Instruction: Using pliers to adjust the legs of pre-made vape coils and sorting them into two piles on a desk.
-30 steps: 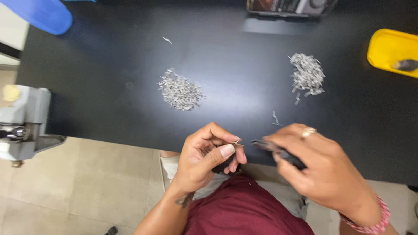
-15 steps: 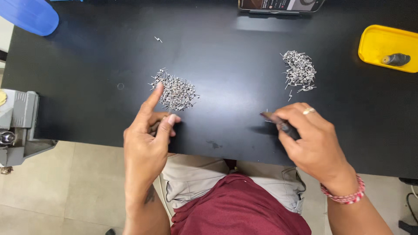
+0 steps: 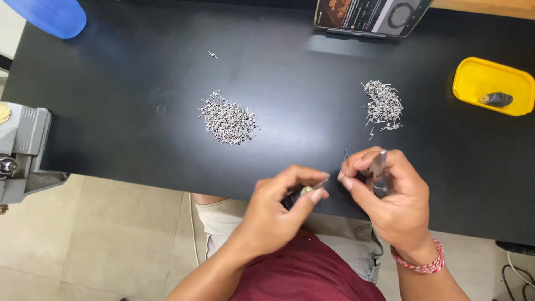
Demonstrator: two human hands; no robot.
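Note:
Over the near edge of the black table, my left hand pinches a small metal piece with a brass-coloured end between thumb and fingertips. Close to its right, my right hand holds a dark slim tool and a thin metal pin that sticks up from its fingertips. The two hands are almost touching. A heap of small metal pins lies on the table beyond my left hand. A second, smaller heap of pins lies beyond my right hand.
A yellow tray with a small dark cylinder sits at the right. A phone leans at the far edge. A blue object lies at the far left corner. A grey vise stands off the table's left edge. One stray pin lies apart.
My left hand left the left heap and came back to the near edge, now pinching a small piece. My right hand stayed near the edge, and the two hands have closed together.

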